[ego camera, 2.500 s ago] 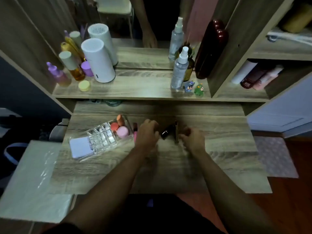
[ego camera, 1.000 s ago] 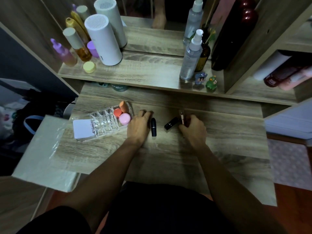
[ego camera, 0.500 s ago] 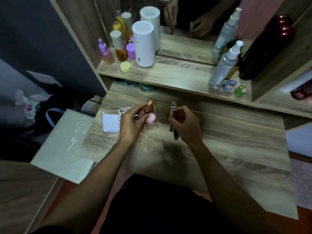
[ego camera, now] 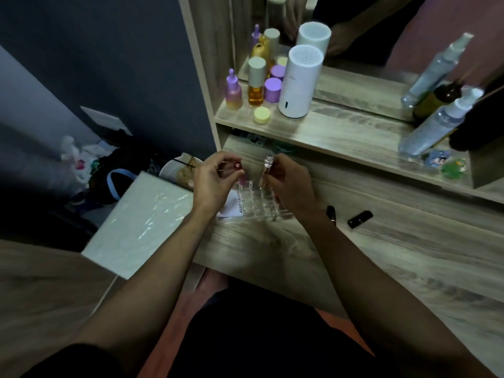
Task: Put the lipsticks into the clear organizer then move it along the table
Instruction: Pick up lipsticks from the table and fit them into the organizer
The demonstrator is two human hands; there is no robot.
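At the left of the frame a white box point(ego camera: 141, 222) wrapped in shiny film juts past the table's point(ego camera: 381, 257) near-left corner; just right of it, about the middle of the frame, the left hand point(ego camera: 215, 184) is raised over the clear organizer point(ego camera: 253, 205), thumb and fingers pinched on a small lipstick point(ego camera: 237, 166) whose dark red end faces up; the organizer sits on the table beneath both hands, its slots mostly hidden by them, a white label at its left end; the right hand point(ego camera: 289, 186) is closed round a slim clear-capped tube point(ego camera: 266, 166) held upright above the organizer's right part; further right, two black lipsticks point(ego camera: 360, 219) lie flat on the wood, apart from each other and clear of the organizer; in the upper middle, on the shelf, a white cylinder point(ego camera: 301, 83) stands beside small purple and amber bottles point(ego camera: 256, 85); spray bottles point(ego camera: 436, 124) lean at the upper right.
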